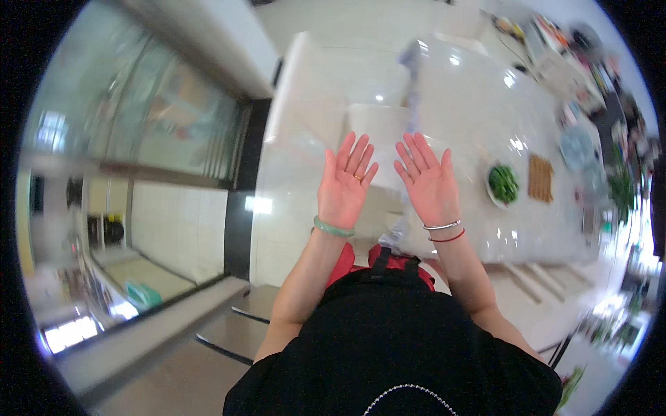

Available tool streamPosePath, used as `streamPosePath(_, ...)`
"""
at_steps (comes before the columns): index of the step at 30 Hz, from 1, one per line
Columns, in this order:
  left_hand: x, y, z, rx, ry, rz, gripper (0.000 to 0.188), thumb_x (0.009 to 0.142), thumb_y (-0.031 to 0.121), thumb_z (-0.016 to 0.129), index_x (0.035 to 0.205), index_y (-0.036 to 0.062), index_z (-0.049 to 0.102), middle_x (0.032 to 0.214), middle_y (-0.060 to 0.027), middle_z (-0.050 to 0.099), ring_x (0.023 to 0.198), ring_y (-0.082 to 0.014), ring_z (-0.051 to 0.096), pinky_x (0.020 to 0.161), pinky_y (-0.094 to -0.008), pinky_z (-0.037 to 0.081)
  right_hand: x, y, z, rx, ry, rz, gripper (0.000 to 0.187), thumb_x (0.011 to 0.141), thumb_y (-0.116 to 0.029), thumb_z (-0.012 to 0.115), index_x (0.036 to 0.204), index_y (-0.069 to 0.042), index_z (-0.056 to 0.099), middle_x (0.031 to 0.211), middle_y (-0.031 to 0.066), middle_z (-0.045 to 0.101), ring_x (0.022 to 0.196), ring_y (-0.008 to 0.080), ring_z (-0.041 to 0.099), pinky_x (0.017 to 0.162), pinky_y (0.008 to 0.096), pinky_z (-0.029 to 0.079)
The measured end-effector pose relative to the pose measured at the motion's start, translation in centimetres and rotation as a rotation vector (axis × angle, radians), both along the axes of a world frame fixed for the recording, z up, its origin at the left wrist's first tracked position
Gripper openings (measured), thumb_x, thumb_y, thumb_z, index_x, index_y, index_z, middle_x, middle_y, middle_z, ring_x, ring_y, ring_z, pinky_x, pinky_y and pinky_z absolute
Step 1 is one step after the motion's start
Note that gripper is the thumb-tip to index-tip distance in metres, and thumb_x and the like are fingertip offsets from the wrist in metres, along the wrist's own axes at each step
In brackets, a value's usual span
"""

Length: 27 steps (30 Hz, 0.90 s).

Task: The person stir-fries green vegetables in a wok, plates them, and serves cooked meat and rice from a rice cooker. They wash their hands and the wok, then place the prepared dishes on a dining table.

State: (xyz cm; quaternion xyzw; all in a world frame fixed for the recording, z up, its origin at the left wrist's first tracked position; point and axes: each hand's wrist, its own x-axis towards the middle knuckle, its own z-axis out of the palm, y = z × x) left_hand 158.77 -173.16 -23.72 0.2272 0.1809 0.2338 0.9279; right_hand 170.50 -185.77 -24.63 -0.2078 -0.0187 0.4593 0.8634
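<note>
Both my hands are held out in front of me, palms up and with nothing in them. My left hand (343,187) has its fingers spread, with a ring on one finger and a green bangle (334,227) at the wrist. My right hand (431,184) is likewise open, beside the near left part of a table (465,125) under a shiny clear cover. Its wrist bears a silver bangle (442,225) and a red cord (447,236). On the table, to the right of that hand, sits a white plate of green leafy vegetables (503,184).
A brown slatted mat (540,178) lies right of the plate, and a clear bluish container (577,145) stands farther right. Various items crowd the table's far right. A white chair (378,118) stands at the table's left side. Glass sliding doors (173,111) are on the left.
</note>
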Motion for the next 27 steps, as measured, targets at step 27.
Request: streamPosePath(27,-57.1,28.4,16.7,0.286,-0.212,1.360,0.051,0.098,0.043,0.024,0.140,0.0150,0.029,0.144,-0.0102,0.029,0.133,-0.0264,0.028,0.107,-0.0467,0.024,-55.3,49.9,17.6,0.231,0.102,1.286,0.054,0.097,-0.045,0.029,0.132,-0.006,0.040,0.138,0.0099,0.040,0.126,0.0261,0.039,0.102,0.0410,0.034)
